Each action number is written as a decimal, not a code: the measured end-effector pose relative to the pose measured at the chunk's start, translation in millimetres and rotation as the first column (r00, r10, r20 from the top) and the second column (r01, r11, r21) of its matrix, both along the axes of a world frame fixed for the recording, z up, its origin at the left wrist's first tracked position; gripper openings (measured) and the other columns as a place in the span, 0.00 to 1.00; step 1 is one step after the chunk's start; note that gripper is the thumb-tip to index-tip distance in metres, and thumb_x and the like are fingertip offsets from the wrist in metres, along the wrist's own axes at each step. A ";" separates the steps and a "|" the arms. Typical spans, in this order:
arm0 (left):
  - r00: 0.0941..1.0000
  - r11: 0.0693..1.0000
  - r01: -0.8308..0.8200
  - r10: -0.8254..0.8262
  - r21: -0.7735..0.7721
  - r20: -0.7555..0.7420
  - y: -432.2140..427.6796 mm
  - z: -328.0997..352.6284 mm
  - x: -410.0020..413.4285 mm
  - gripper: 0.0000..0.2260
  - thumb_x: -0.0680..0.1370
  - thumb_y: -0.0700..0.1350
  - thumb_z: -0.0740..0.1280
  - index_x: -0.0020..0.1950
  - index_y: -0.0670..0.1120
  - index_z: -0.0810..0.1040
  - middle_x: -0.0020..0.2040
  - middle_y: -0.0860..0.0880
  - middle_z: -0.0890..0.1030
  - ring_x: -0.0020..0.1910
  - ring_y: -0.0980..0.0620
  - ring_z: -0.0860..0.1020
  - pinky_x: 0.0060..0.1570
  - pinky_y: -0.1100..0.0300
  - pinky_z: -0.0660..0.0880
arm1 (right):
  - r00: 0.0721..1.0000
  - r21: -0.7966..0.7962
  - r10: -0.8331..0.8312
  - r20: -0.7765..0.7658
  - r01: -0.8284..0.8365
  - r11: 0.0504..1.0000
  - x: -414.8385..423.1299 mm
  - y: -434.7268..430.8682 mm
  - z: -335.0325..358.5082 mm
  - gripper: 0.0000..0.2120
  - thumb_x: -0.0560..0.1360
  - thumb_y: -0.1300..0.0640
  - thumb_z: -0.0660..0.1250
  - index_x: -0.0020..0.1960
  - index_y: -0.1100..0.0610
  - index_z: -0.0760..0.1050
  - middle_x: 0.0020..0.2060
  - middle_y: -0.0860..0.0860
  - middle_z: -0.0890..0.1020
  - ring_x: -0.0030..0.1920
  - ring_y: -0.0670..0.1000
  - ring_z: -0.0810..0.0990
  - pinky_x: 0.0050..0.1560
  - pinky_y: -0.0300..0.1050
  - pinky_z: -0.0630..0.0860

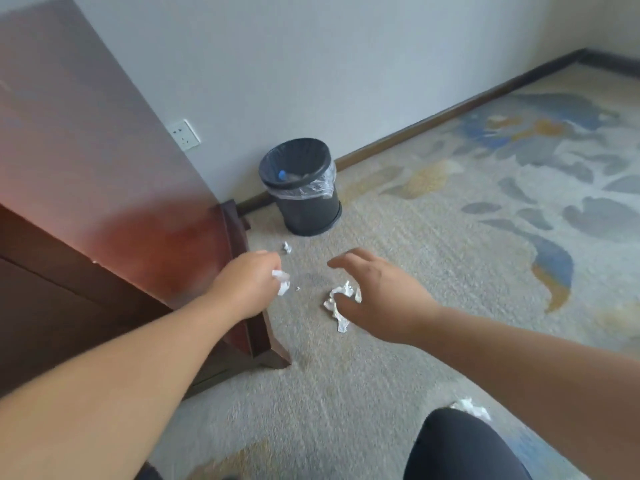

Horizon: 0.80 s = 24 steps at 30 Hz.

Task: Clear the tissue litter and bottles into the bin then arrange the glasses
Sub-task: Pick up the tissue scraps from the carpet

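A black bin (304, 209) with a clear liner stands against the wall; a bottle with a blue cap (283, 174) lies inside it. My left hand (251, 282) is shut on a crumpled white tissue (282, 283) just above the carpet. My right hand (377, 296) hovers open, fingers spread, over a larger crumpled tissue (341, 303) lying on the carpet. A small tissue ball (286, 247) lies between my left hand and the bin. Another tissue (472, 408) lies near my knee at the lower right.
A dark wooden cabinet (121, 237) fills the left side, its corner foot (273, 358) on the carpet beside my left arm. A wall socket (185, 134) sits on the grey wall. Patterned carpet (485, 220) spreads to the right. My dark-trousered knee (460, 448) is at the bottom.
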State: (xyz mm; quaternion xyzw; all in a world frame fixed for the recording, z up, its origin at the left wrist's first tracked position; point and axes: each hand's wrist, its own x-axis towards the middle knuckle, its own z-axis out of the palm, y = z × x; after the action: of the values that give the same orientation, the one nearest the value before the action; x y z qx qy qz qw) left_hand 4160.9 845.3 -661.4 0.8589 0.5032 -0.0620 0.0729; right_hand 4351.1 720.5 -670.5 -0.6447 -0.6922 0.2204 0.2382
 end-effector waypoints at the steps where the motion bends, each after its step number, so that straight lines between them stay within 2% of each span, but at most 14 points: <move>1: 1.000 1.000 -0.001 0.001 0.018 0.000 5.4 3.6 -0.6 0.03 0.74 0.41 0.62 0.44 0.46 0.76 0.47 0.49 0.76 0.45 0.46 0.75 0.42 0.52 0.71 | 1.000 0.000 0.003 -0.004 -0.003 1.000 0.9 6.8 -0.7 0.24 0.76 0.46 0.62 0.71 0.49 0.65 0.67 0.45 0.69 0.62 0.49 0.73 0.57 0.42 0.71; 5: 0.999 0.998 0.023 -0.021 0.066 -0.029 38.9 -5.2 2.4 0.08 0.75 0.41 0.60 0.48 0.47 0.79 0.48 0.48 0.77 0.48 0.45 0.75 0.41 0.56 0.68 | 1.000 -0.008 0.014 0.002 -0.014 1.000 -6.1 35.0 -17.6 0.24 0.76 0.45 0.62 0.71 0.48 0.64 0.67 0.44 0.69 0.62 0.49 0.73 0.55 0.42 0.70; 8: 1.000 1.000 0.000 0.000 0.029 -0.001 72.2 -31.8 15.7 0.07 0.74 0.42 0.61 0.46 0.47 0.78 0.46 0.48 0.75 0.47 0.44 0.74 0.39 0.57 0.65 | 1.000 -0.041 -0.008 -0.004 0.008 0.999 -4.6 53.6 -34.5 0.24 0.76 0.46 0.62 0.71 0.47 0.65 0.67 0.44 0.68 0.62 0.48 0.72 0.54 0.39 0.68; 11: 1.000 1.000 -0.019 0.019 0.005 0.018 108.5 -68.4 34.5 0.05 0.73 0.44 0.61 0.41 0.45 0.74 0.43 0.47 0.74 0.43 0.44 0.72 0.37 0.56 0.64 | 0.999 -0.090 -0.050 -0.008 0.049 0.995 9.1 77.9 -48.6 0.24 0.76 0.47 0.62 0.71 0.47 0.65 0.68 0.43 0.68 0.63 0.48 0.71 0.58 0.41 0.69; 16: 1.000 0.999 -0.023 0.023 -0.032 -0.006 167.4 -140.7 44.2 0.10 0.77 0.46 0.59 0.37 0.44 0.68 0.35 0.47 0.72 0.37 0.45 0.72 0.32 0.55 0.63 | 0.995 -0.135 -0.096 0.008 0.096 0.986 24.6 132.4 -79.6 0.23 0.76 0.46 0.62 0.71 0.47 0.64 0.68 0.42 0.67 0.63 0.47 0.72 0.57 0.42 0.71; 20: 0.999 0.995 -0.040 0.037 -0.092 -0.040 211.4 -197.1 37.5 0.04 0.77 0.41 0.57 0.46 0.44 0.71 0.42 0.46 0.75 0.39 0.46 0.75 0.37 0.51 0.72 | 0.994 -0.170 -0.113 0.005 0.112 0.979 30.0 171.9 -114.9 0.23 0.76 0.45 0.61 0.70 0.46 0.64 0.68 0.41 0.67 0.63 0.46 0.71 0.56 0.40 0.70; 24: 0.994 0.991 -0.044 0.031 -0.127 -0.103 257.1 -242.1 35.3 0.05 0.78 0.42 0.59 0.52 0.45 0.73 0.51 0.49 0.72 0.40 0.48 0.75 0.42 0.50 0.77 | 0.990 -0.208 -0.138 -0.004 0.134 0.969 37.2 202.6 -144.1 0.23 0.76 0.45 0.61 0.71 0.44 0.63 0.67 0.38 0.66 0.63 0.44 0.71 0.54 0.37 0.69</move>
State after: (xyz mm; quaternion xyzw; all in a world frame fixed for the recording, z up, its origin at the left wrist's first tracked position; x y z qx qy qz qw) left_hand 4196.2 1102.4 -903.5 0.8385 0.5172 -0.1364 0.1040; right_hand 4388.3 923.2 -814.6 -0.7098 -0.6175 0.2802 0.1906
